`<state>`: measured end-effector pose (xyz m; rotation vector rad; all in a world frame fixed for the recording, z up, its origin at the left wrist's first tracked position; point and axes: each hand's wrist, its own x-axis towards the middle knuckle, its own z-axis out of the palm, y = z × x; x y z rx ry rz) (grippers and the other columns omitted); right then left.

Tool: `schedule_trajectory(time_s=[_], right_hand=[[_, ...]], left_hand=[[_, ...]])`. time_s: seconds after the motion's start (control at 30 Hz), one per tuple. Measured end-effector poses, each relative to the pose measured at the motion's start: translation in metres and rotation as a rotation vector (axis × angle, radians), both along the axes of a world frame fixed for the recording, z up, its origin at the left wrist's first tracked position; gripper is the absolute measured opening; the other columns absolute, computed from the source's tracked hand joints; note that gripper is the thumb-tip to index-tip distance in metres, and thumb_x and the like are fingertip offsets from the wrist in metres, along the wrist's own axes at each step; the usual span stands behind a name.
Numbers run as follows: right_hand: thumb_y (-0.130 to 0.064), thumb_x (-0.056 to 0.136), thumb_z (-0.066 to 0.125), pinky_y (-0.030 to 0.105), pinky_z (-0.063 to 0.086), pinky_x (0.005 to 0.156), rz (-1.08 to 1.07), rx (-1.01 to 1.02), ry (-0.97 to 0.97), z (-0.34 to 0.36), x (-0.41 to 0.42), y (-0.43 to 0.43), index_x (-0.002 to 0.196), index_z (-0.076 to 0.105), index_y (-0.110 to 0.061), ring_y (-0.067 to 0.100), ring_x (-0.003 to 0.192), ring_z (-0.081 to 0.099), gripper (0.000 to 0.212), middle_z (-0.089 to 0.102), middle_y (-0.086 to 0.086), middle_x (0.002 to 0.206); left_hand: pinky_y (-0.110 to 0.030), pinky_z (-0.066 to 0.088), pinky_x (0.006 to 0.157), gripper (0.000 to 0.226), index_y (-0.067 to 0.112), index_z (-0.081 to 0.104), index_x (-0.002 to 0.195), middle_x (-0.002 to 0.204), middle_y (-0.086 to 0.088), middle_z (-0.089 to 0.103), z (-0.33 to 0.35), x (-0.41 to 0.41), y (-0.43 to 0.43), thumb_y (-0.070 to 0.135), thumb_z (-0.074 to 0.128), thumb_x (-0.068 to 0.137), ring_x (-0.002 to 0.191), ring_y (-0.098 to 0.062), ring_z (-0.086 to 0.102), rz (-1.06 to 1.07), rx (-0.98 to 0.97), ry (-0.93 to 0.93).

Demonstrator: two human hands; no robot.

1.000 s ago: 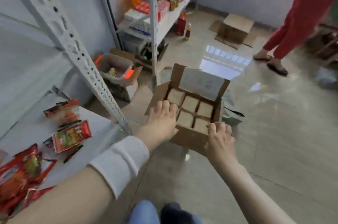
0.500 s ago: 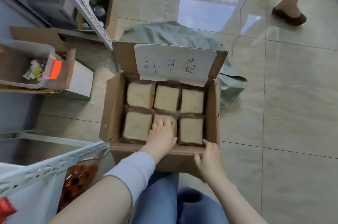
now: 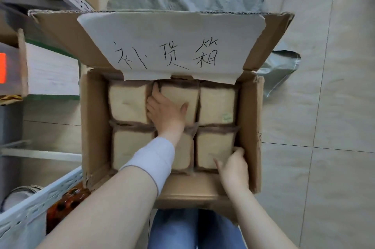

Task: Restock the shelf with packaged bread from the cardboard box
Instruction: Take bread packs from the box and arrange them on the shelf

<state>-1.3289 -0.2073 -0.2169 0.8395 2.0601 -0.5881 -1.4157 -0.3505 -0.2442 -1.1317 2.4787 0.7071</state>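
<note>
Inside box [image 3: 95, 127], six tan loaves [image 3: 217, 104]

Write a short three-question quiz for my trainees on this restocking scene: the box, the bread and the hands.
1. How many bread packs show in the cardboard box?
2. True or false: the right hand touches the near-right pack.
3. The left hand lies on which far-row pack? A left, B middle, C right.
Key: 1 six; 2 true; 3 B, the far middle pack.
</note>
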Motion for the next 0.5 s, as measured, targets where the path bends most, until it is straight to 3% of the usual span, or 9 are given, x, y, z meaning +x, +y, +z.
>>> schedule_trajectory(time_s=[0.1, 0.23, 0.33, 0.4, 0.5], right_hand=[[-0.024, 0.081, 0.069, 0.034, 0.039, 0.096, 0.085, 0.001, 0.002, 0.014, 0.005, 0.002, 0.132, 0.036, -0.005, 0.03, 0.122, 0.048, 0.064, 0.05, 0.015, 0.13], [-0.036, 0.078, 0.069, 0.036, 0.04, 0.096, 0.141, -0.028, -0.011, 0.015, 0.009, 0.0, 0.115, 0.05, -0.005, 0.032, 0.113, 0.049, 0.052, 0.049, 0.014, 0.119], [-0.03, 0.08, 0.067, 0.036, 0.041, 0.088, 0.044, -0.066, 0.03, 0.02, 0.01, 0.001, 0.111, 0.049, -0.006, 0.033, 0.108, 0.051, 0.043, 0.053, 0.014, 0.113], [-0.027, 0.082, 0.066, 0.034, 0.04, 0.08, -0.005, -0.098, 0.111, 0.03, 0.014, 0.005, 0.102, 0.047, -0.009, 0.032, 0.104, 0.054, 0.033, 0.057, 0.009, 0.104], [-0.023, 0.083, 0.066, 0.03, 0.035, 0.071, -0.067, -0.121, 0.247, 0.052, 0.022, 0.013, 0.093, 0.042, -0.012, 0.031, 0.096, 0.055, 0.028, 0.053, 0.004, 0.091]], left_hand=[[-0.039, 0.024, 0.107, 0.088, 0.013, 0.026, 0.14, 0.136, -0.015, 0.035, 0.008, -0.004, -0.006, 0.039, 0.075, 0.071, 0.131, -0.031, 0.029, 0.042, 0.057, 0.003], [-0.037, 0.029, 0.102, 0.06, 0.008, 0.042, 0.121, 0.13, -0.015, 0.038, 0.014, -0.007, -0.014, 0.032, 0.073, 0.075, 0.123, -0.032, 0.035, 0.058, 0.141, 0.056], [-0.023, 0.034, 0.081, 0.047, 0.009, 0.04, 0.104, 0.116, -0.013, 0.044, 0.024, -0.003, -0.015, 0.021, 0.075, 0.074, 0.105, -0.029, 0.045, 0.034, 0.285, 0.145], [-0.018, 0.03, 0.067, 0.047, 0.012, 0.036, 0.103, 0.1, -0.005, 0.048, 0.037, 0.003, -0.011, 0.019, 0.074, 0.076, 0.092, -0.025, 0.047, -0.014, 0.369, 0.151], [-0.025, 0.039, 0.08, 0.056, 0.012, 0.041, 0.117, 0.111, -0.003, 0.057, 0.061, 0.018, -0.005, 0.015, 0.075, 0.072, 0.102, -0.023, 0.053, -0.112, 0.392, 0.231]])
